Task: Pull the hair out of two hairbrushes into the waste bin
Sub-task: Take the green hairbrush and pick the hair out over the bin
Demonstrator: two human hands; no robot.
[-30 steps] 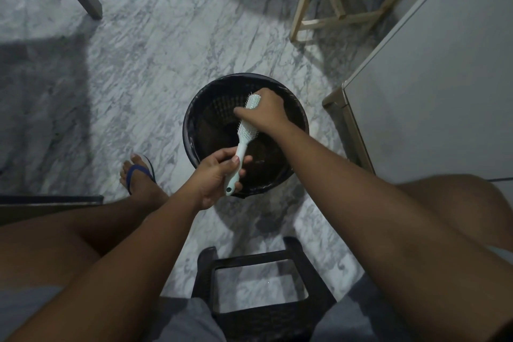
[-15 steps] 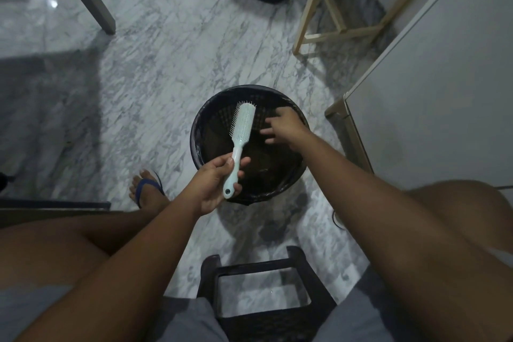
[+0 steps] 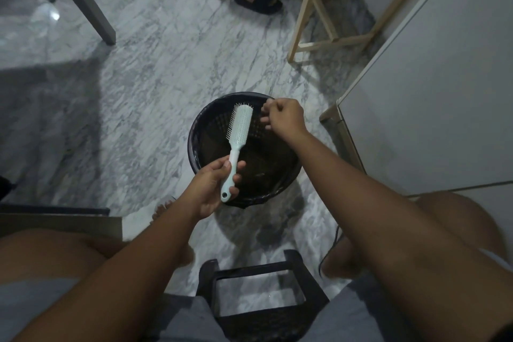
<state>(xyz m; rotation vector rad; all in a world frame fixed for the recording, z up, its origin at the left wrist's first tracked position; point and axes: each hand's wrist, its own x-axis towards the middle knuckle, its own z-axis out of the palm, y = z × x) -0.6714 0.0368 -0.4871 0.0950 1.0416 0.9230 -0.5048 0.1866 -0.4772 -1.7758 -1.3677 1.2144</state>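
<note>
hairbrush (image 3: pixel 241 130), head above left grip (image 3: pixel 212 189), over bin (image 3: pixel 197 128)

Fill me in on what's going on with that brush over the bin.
A seated person is cleaning a pale hairbrush over a black waste bin that stands on the marble floor. The left hand grips the brush by its handle, with the brush head above the bin's opening. The right hand is beside the brush head, over the bin's far rim, with its fingers curled. Any hair between them is too fine to make out. Only one brush is in view.
</note>
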